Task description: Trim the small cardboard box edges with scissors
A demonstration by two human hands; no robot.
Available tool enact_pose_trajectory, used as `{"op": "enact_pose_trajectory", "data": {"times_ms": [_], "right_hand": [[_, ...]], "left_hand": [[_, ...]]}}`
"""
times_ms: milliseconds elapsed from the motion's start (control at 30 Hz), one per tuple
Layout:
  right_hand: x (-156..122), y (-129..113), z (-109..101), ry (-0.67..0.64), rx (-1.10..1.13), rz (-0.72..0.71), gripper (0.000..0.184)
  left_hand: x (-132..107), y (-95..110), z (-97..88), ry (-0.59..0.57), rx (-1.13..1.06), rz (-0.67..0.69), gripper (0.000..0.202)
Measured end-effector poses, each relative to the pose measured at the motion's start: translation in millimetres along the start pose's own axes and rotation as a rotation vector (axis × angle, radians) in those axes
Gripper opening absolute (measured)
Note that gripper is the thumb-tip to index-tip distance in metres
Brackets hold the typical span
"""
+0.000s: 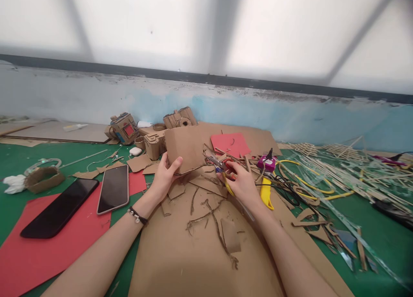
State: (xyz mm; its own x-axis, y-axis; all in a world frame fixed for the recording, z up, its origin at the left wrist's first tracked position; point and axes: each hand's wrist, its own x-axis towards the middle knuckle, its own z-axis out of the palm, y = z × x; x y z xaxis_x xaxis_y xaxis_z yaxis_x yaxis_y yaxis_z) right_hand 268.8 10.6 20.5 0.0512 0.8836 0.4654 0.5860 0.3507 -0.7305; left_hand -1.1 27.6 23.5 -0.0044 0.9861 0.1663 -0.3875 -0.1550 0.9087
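A square piece of cardboard (184, 147) is pinched in my left hand (166, 176), thumb on its near face and fingers behind. My right hand (240, 179) grips a pair of scissors (217, 160), whose metal blades point left toward the cardboard's lower right corner. Red, yellow and blue show around the handles under my fingers. Whether the blades touch the cardboard, I cannot tell. Below both hands lies a large cardboard sheet (180, 254) strewn with torn strips (216, 224) and small scraps.
Two phones (113, 189) rest on red paper at left. Cardboard camera models (124, 128) stand at the back. On the right are a yellow-handled tool (266, 193), a purple device (267, 163), yellow cable (309, 194), cardboard offcuts (319, 232) and thin sticks (361, 181).
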Motion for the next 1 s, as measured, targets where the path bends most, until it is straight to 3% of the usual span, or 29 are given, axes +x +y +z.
{"op": "enact_pose_trajectory", "data": {"times_ms": [167, 300, 400, 567, 633, 700, 800, 900, 1000], "right_hand": [[-4, -14, 1, -0.034, 0.223, 0.118, 0.05], [-5, -12, 8, -0.06, 0.383, 0.121, 0.054], [-5, -9, 13, -0.047, 0.41, 0.117, 0.054], [-9, -16, 13, -0.104, 0.422, 0.097, 0.051], [-11, -21, 11, -0.156, 0.484, 0.073, 0.051], [-14, -25, 11, -0.223, 0.556, 0.061, 0.051], [-17, -29, 11, -0.313, 0.633, 0.073, 0.055], [-19, -29, 12, -0.359, 0.646, 0.094, 0.061], [-23, -30, 13, -0.374, 0.635, 0.145, 0.06]], "left_hand": [[-6, -1, 4.5, -0.083, -0.014, 0.021, 0.076], [-12, -5, 9.7, -0.179, 0.02, 0.047, 0.075], [-16, -8, 10.0, -0.231, 0.034, 0.032, 0.072], [-18, -9, 4.1, -0.413, 0.077, -0.081, 0.063], [-16, -9, 0.9, -0.436, 0.094, -0.024, 0.075], [-13, -10, -2.1, -0.437, 0.108, 0.029, 0.102], [-10, -11, -4.7, -0.497, 0.122, -0.019, 0.132], [-10, -7, -3.6, -0.543, 0.112, -0.069, 0.133], [-14, 1, -0.6, -0.568, 0.117, -0.087, 0.114]]}}
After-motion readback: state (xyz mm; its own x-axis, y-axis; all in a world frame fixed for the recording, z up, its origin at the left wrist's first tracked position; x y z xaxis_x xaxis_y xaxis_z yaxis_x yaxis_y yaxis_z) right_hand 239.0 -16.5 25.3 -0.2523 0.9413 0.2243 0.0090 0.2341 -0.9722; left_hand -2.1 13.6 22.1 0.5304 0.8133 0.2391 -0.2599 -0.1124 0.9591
